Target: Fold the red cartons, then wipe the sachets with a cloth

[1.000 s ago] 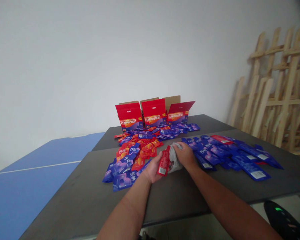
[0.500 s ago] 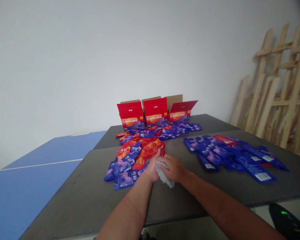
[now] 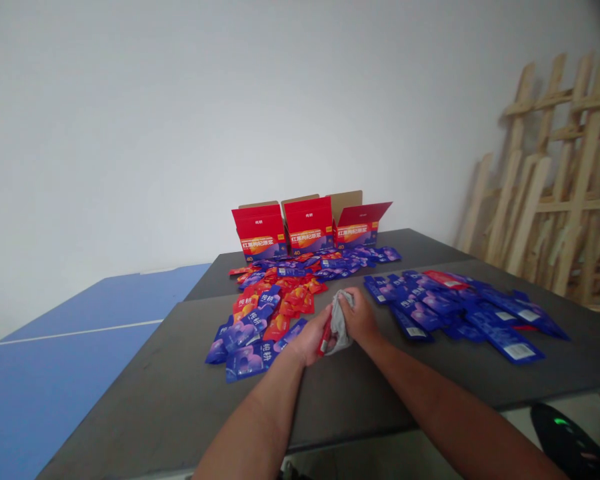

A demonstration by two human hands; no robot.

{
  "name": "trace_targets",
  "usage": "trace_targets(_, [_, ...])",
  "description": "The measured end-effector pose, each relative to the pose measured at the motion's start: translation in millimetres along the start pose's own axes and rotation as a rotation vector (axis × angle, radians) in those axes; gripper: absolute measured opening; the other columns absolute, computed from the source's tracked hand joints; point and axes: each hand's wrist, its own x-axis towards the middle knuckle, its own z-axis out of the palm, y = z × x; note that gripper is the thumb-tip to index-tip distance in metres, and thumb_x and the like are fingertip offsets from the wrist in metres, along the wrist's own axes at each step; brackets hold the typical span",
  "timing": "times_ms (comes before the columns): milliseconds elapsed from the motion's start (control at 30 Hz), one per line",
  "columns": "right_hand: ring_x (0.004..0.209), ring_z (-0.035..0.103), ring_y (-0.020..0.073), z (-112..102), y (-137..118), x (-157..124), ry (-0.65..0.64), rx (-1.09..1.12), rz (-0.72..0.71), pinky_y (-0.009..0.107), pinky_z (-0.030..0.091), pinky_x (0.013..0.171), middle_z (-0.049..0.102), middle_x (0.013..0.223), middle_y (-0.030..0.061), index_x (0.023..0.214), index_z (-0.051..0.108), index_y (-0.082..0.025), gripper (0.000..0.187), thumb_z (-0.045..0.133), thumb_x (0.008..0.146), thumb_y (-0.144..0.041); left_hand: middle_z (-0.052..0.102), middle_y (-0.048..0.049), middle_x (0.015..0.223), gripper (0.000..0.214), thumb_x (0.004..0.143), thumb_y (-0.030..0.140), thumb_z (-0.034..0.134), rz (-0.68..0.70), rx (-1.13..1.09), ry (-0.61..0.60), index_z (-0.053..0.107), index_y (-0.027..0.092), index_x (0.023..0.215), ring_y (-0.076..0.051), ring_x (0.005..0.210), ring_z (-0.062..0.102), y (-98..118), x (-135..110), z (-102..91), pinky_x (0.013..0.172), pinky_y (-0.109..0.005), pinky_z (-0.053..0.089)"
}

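Observation:
Over the middle of the dark table, my left hand is closed on a red sachet, of which only a narrow strip shows. My right hand grips a crumpled grey cloth and presses it against the sachet. The two hands nearly meet around cloth and sachet. Left of my hands lies a pile of red sachets and purple-blue sachets. A heap of mostly blue sachets spreads to the right, with a red sachet on top.
Three open red cartons stand in a row at the back, with mixed sachets before them. A blue table with white lines adjoins on the left. Wooden frames lean on the right wall. A dark object with a green light is at lower right.
My right hand and the cloth have shifted up and right along the red sachet. The left hand has turned slightly, and the sachet now shows beside the cloth.

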Motion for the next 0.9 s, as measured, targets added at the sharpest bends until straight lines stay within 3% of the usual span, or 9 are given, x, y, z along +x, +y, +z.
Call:
trace_targets(167, [0.078, 0.062, 0.0233, -4.6, 3.7, 6.8, 0.040, 0.016, 0.072, 0.034, 0.047, 0.070, 0.067, 0.084, 0.0076, 0.092, 0.056, -0.020, 0.032, 0.044, 0.088, -0.049, 0.047, 0.0039, 0.055, 0.039, 0.082, 0.055, 0.061, -0.063, -0.063, -0.033, 0.061, 0.018, 0.091, -0.007, 0.042, 0.040, 3.9, -2.1, -0.9, 0.038, -0.017, 0.020])
trace_targets(300, [0.078, 0.062, 0.0234, -6.2, 14.2, 14.2, 0.041, -0.002, 0.130, 0.035, 0.047, 0.072, 0.066, 0.083, 0.0069, 0.088, 0.057, -0.020, 0.031, 0.048, 0.083, -0.049, 0.047, 0.0025, 0.060, 0.032, 0.082, 0.048, 0.064, -0.156, -0.295, -0.124, 0.060, 0.017, 0.091, -0.006, 0.045, 0.039, 12.9, -7.4, -5.6, 0.037, -0.015, 0.019])
trace_targets(400, [0.083, 0.061, 0.0232, -2.3, 21.8, 12.6, -0.001, -0.070, 0.079, 0.036, 0.047, 0.076, 0.066, 0.088, 0.0072, 0.091, 0.058, -0.018, 0.028, 0.051, 0.082, -0.044, 0.054, -0.0032, 0.073, 0.035, 0.084, 0.047, 0.058, -0.093, -0.506, -0.180, 0.061, 0.014, 0.094, -0.006, 0.049, 0.039, 19.7, -10.3, -12.0, 0.039, -0.015, 0.028])
trace_targets(467, [0.088, 0.060, 0.0229, 1.5, 23.8, 7.8, -0.074, -0.135, -0.040, 0.037, 0.047, 0.080, 0.064, 0.092, 0.0076, 0.095, 0.060, -0.018, 0.025, 0.052, 0.082, -0.038, 0.054, -0.0052, 0.079, 0.035, 0.086, 0.043, 0.052, 0.004, -0.605, -0.193, 0.061, 0.013, 0.103, -0.006, 0.050, 0.039, 23.3, -10.4, -15.8, 0.039, -0.015, 0.031])
trace_targets(567, [0.096, 0.056, 0.0246, 4.3, 20.6, -0.6, -0.147, -0.206, -0.245, 0.041, 0.047, 0.086, 0.060, 0.101, 0.0096, 0.104, 0.062, -0.019, 0.027, 0.057, 0.081, -0.032, 0.048, -0.0018, 0.071, 0.027, 0.088, 0.031, 0.049, 0.132, -0.637, -0.114, 0.060, 0.013, 0.105, -0.006, 0.050, 0.040, 27.1, -6.7, -18.2, 0.041, -0.013, 0.033])
trace_targets(733, [0.100, 0.056, 0.0238, -2.5, 3.6, -9.5, -0.188, -0.160, -0.445, 0.042, 0.043, 0.091, 0.060, 0.104, 0.0094, 0.107, 0.061, -0.021, 0.025, 0.047, 0.090, -0.032, 0.052, -0.0012, 0.068, 0.006, 0.086, 0.014, 0.052, 0.264, -0.540, 0.129, 0.057, 0.015, 0.084, -0.007, 0.058, 0.052, 25.4, 6.2, -14.2, 0.056, -0.016, 0.047])
trace_targets(800, [0.095, 0.059, 0.0223, -4.4, -3.8, -12.6, -0.267, -0.118, -0.476, 0.039, 0.044, 0.087, 0.063, 0.099, 0.0078, 0.105, 0.061, -0.021, 0.025, 0.045, 0.092, -0.035, 0.058, -0.0027, 0.074, 0.005, 0.085, 0.014, 0.053, 0.327, -0.501, 0.185, 0.055, 0.016, 0.082, -0.010, 0.065, 0.057, 21.6, 10.7, -11.9, 0.065, -0.021, 0.051])
trace_targets(900, [0.088, 0.061, 0.0226, -3.7, -12.5, -14.9, -0.315, -0.137, -0.385, 0.037, 0.046, 0.082, 0.066, 0.095, 0.0067, 0.103, 0.061, -0.020, 0.027, 0.054, 0.086, -0.040, 0.062, -0.0018, 0.082, 0.005, 0.084, 0.017, 0.059, 0.444, -0.425, 0.210, 0.054, 0.018, 0.085, -0.012, 0.073, 0.061, 15.5, 14.1, -9.0, 0.076, -0.026, 0.051])
